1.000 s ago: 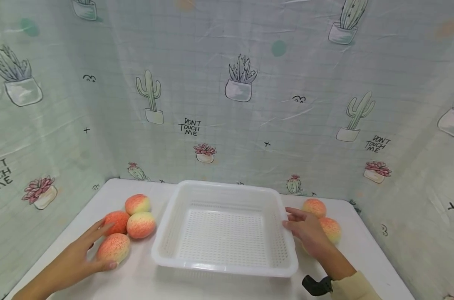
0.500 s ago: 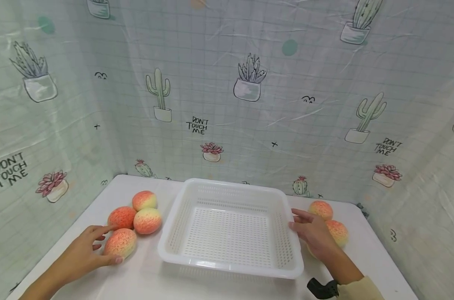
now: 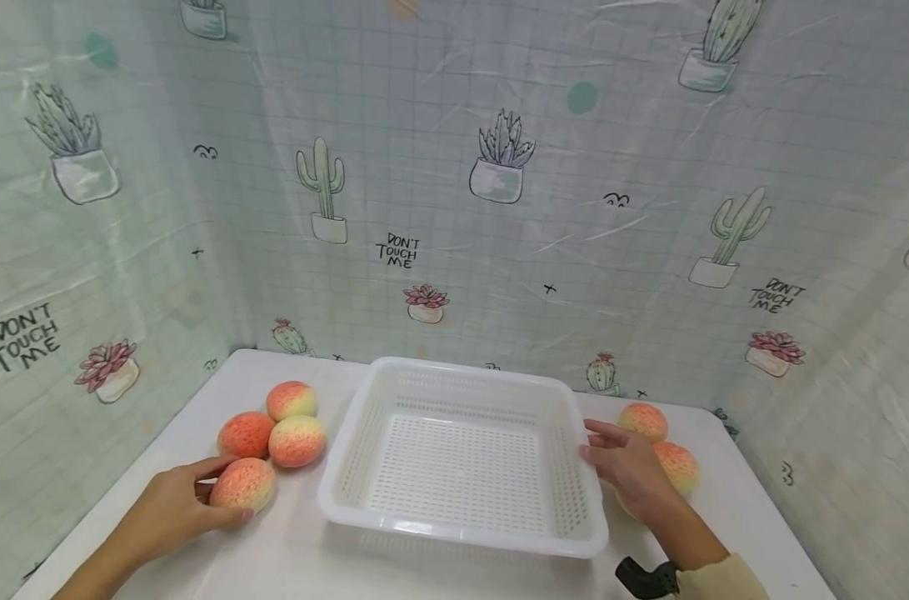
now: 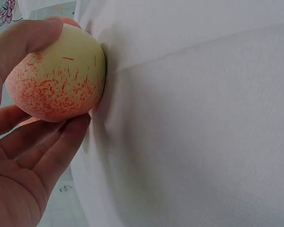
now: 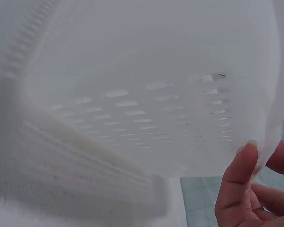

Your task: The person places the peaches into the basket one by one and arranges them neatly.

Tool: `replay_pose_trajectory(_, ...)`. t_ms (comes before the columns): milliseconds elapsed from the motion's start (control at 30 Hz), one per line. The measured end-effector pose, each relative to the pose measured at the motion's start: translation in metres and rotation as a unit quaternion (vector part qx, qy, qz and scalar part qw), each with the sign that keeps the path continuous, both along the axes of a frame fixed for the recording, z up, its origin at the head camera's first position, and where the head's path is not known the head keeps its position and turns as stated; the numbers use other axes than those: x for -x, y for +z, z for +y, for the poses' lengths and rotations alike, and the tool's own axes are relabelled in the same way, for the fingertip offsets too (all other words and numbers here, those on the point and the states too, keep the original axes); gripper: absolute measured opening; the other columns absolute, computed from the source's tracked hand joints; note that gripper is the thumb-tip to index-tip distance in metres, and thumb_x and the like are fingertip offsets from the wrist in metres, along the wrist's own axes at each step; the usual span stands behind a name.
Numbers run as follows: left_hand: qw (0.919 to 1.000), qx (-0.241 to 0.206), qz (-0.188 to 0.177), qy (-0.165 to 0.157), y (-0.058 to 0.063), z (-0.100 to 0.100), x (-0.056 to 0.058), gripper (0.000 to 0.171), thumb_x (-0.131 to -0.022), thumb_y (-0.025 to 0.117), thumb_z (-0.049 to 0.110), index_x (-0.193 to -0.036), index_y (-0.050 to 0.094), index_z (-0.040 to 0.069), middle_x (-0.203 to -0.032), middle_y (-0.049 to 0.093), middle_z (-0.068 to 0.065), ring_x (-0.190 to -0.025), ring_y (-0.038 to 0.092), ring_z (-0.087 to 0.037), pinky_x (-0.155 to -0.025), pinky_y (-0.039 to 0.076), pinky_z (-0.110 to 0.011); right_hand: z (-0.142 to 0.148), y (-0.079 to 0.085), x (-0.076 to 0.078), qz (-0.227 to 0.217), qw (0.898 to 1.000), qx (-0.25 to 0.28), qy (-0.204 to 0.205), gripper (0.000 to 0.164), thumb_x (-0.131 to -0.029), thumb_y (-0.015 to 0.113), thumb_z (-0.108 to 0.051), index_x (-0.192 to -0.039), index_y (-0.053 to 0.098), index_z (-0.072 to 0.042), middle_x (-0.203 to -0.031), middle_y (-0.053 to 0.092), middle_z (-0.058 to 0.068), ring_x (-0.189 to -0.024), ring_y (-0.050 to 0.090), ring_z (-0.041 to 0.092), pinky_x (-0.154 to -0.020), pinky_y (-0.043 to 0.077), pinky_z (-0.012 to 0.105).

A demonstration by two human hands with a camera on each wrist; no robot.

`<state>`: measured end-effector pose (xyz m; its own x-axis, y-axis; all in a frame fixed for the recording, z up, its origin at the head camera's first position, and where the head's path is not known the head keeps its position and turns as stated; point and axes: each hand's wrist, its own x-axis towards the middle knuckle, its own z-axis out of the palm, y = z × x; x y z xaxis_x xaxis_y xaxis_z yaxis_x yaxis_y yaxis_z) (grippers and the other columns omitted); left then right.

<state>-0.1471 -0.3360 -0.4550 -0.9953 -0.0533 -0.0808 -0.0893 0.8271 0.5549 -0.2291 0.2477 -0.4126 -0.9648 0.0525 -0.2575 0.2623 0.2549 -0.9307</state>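
My left hand (image 3: 178,510) grips the nearest peach (image 3: 244,485) of the left group. In the left wrist view the thumb lies over the yellow side of this peach (image 4: 66,78) and the fingers curl beneath its red-speckled side. The peach sits against the white table surface. A white plastic basket (image 3: 461,537) with slotted walls and a perforated floor stands mid-table, with nothing in it. My right hand (image 3: 634,475) pinches its right rim. In the right wrist view, thumb and fingers of the hand (image 5: 248,194) meet round the edge of the basket (image 5: 132,56).
Behind the held peach lie a redder peach (image 3: 246,436), a yellow-red peach (image 3: 297,442) and another peach (image 3: 292,401). Right of the basket are a peach (image 3: 644,422) and a second peach (image 3: 677,467), partly behind the right hand. A cactus-print curtain (image 3: 454,250) surrounds the white table (image 3: 274,567).
My left hand has come in round the near left peach, its fingers now against it. The right hand stays at the basket's rim. The head view has shifted slightly.
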Motion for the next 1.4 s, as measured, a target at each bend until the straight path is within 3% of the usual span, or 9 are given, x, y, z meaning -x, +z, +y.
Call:
replay_pose_trajectory(233, 0.9998, 0.022, 0.002, -0.004, 0.002, 0.0, -0.004, 0.094, -0.073, 0.091, 0.052, -0.141, 0.06, -0.005, -0.114, 0.077, -0.014, -0.097, 0.071, -0.017, -0.069, 0.052, -0.023, -0.002, -0.001, 0.002, 0.003, 1.0, 0.001, 0.002, 0.059, -0.1, 0.069, -0.012, -0.154, 0.047, -0.003, -0.147, 0.057, 0.025, -0.112, 0.07, 0.018, -0.102, 0.059, 0.042)
replay_pose_trajectory(633, 0.9999, 0.012, 0.002, -0.01, 0.016, -0.002, -0.003, 0.1, -0.074, 0.091, 0.053, -0.144, 0.055, -0.01, -0.12, 0.076, -0.021, -0.103, 0.074, -0.025, -0.07, 0.055, -0.022, -0.003, 0.001, 0.003, 0.004, 1.0, 0.005, 0.002, 0.06, -0.099, 0.069, -0.012, -0.154, 0.047, -0.003, -0.145, 0.058, 0.024, -0.111, 0.069, 0.018, -0.101, 0.06, 0.04)
replay_pose_trajectory(833, 0.9997, 0.014, 0.012, -0.017, 0.024, -0.001, -0.005, 0.097, -0.073, 0.092, 0.05, -0.143, 0.057, -0.008, -0.119, 0.076, -0.018, -0.103, 0.074, -0.023, -0.07, 0.054, -0.019, -0.003, -0.001, 0.0, 0.003, 1.0, 0.008, -0.004, 0.057, -0.1, 0.068, -0.01, -0.153, 0.048, -0.003, -0.143, 0.059, 0.023, -0.109, 0.069, 0.017, -0.101, 0.06, 0.04)
replay_pose_trajectory(1100, 0.998, 0.011, 0.051, -0.036, 0.036, 0.009, -0.004, 0.091, -0.071, 0.094, 0.048, -0.139, 0.063, -0.004, -0.119, 0.077, -0.016, -0.1, 0.075, -0.02, -0.073, 0.055, -0.019, -0.001, 0.0, 0.0, 0.009, 1.0, 0.012, -0.004, 0.057, -0.1, 0.067, -0.009, -0.153, 0.048, -0.002, -0.137, 0.061, 0.021, -0.107, 0.069, 0.017, -0.1, 0.06, 0.039)
replay_pose_trajectory(1400, 0.9983, 0.003, 0.041, -0.041, 0.052, 0.022, 0.0, 0.094, -0.068, 0.095, 0.047, -0.138, 0.062, -0.007, -0.122, 0.075, -0.02, -0.103, 0.075, -0.024, -0.074, 0.058, -0.021, -0.001, 0.001, 0.001, 0.004, 1.0, 0.014, 0.0, 0.058, -0.1, 0.067, -0.008, -0.154, 0.046, 0.0, -0.14, 0.059, 0.023, -0.106, 0.068, 0.016, -0.098, 0.061, 0.038)
